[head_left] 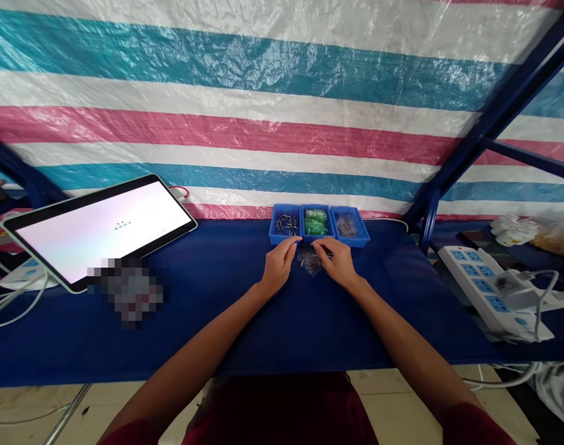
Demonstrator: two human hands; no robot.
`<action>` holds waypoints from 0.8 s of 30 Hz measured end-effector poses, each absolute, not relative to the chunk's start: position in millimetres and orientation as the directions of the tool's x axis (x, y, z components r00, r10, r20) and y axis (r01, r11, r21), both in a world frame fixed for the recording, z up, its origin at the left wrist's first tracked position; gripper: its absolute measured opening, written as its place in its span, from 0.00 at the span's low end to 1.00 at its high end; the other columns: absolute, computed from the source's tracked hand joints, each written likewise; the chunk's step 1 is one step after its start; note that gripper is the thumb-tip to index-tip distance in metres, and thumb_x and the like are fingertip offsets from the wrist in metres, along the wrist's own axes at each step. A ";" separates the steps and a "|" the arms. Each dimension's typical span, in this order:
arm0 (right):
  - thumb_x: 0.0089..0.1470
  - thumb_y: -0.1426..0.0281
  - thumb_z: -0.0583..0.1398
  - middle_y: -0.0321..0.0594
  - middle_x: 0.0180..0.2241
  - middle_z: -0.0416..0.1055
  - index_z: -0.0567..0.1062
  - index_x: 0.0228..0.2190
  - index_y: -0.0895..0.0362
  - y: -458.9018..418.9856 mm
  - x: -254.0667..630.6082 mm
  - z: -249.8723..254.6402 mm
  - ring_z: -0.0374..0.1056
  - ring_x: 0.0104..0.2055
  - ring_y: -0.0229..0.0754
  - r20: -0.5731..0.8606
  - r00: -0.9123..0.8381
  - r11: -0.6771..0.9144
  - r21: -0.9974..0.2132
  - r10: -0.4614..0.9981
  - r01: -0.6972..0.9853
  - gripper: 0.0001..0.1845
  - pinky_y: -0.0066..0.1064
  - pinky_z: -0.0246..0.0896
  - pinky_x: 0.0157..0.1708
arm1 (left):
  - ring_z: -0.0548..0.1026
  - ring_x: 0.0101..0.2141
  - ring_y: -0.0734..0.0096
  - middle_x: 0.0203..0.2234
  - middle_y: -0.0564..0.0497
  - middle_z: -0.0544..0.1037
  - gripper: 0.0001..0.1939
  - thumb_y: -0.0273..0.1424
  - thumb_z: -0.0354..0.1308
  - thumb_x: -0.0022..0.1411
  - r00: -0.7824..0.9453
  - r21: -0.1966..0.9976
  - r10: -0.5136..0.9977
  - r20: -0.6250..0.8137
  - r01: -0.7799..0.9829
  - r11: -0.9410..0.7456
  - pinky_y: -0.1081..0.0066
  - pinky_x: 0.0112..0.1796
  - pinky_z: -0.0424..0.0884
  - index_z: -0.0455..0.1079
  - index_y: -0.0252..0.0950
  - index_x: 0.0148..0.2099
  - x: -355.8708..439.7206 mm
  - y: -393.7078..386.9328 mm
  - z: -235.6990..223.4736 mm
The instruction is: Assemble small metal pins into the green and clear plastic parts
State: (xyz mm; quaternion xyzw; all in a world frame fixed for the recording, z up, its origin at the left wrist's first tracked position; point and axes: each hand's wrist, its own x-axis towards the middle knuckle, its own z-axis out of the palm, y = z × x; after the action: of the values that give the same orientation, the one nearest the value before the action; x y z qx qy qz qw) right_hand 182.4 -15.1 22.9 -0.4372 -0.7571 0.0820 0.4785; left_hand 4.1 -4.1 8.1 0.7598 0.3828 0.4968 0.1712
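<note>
Both my hands rest on the blue table (245, 309) just in front of three small blue bins. My left hand (278, 264) has its fingers curled, pinching the left edge of a small clear plastic bag (310, 262). My right hand (337, 259) pinches the bag's right side. The bag lies on the table between them and holds small dark parts. The left bin (286, 225) holds small metal pieces. Green parts fill the middle bin (316, 222), and the right bin (349, 226) contains clear bags.
A tablet (101, 228) with a lit white screen leans at the left, cables beside it. A white power strip (490, 290) with a plugged-in adapter lies at the right. A striped tarp hangs behind the table. Dark blue metal frame bars (490, 117) rise at right.
</note>
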 end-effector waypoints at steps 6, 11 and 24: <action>0.62 0.63 0.52 0.42 0.31 0.73 0.75 0.36 0.56 -15.4 182.7 20.1 0.68 0.29 0.40 0.663 -0.129 0.609 -0.569 0.737 0.552 0.14 0.32 0.64 0.32 | 0.75 0.33 0.71 0.34 0.48 0.78 0.13 0.34 0.48 0.68 0.188 0.635 0.730 0.658 0.383 -0.671 0.72 0.38 0.70 0.72 0.36 0.44 3.7 -2.3 4.7; 0.59 0.62 0.56 0.41 0.31 0.72 0.75 0.38 0.55 -15.4 180.9 17.2 0.68 0.29 0.39 0.620 -0.278 0.667 -0.581 0.734 0.467 0.12 0.30 0.65 0.28 | 0.70 0.22 0.77 0.22 0.55 0.74 0.12 0.37 0.52 0.66 0.136 0.699 0.779 0.612 0.368 -0.613 0.76 0.29 0.68 0.71 0.36 0.44 2.7 -1.1 1.2; 0.64 0.62 0.49 0.41 0.28 0.71 0.72 0.31 0.56 -14.8 181.1 20.4 0.68 0.30 0.40 0.580 -0.267 0.614 -0.556 0.769 0.560 0.17 0.30 0.62 0.33 | 0.70 0.19 0.79 0.24 0.52 0.77 0.13 0.38 0.62 0.57 0.092 0.869 0.871 0.483 0.067 -0.489 0.77 0.21 0.68 0.74 0.34 0.40 7.5 -3.4 4.3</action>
State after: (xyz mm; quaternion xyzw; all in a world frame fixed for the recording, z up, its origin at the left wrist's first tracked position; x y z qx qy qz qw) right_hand 181.1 -14.8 20.4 -0.4224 -0.7868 0.1206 0.4335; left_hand 7.5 -3.4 4.3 0.6490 0.3611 0.5688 0.3534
